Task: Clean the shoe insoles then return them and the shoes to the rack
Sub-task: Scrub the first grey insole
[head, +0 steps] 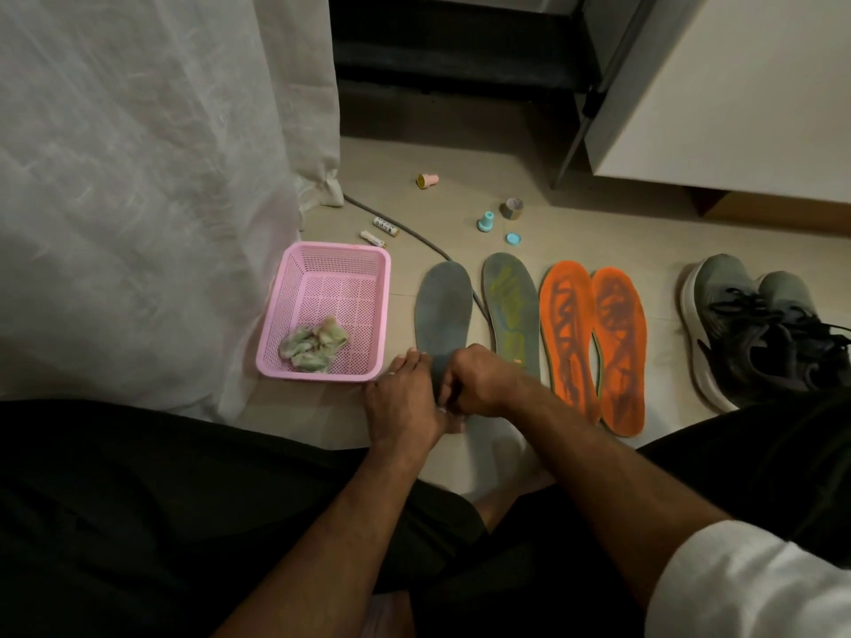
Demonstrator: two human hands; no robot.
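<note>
here, at lower centre of the frame, the left hand (403,405) presses the grey insole's (443,310) heel to the floor while the right hand (479,382) pinches something small and pale, so hard rubbing could probably buckle it.

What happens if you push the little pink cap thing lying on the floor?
The pink cap lies on its side and looks round, so it would probably roll. It seems small plastic, so likely light. The smooth floor tiles might let it skid.
</note>
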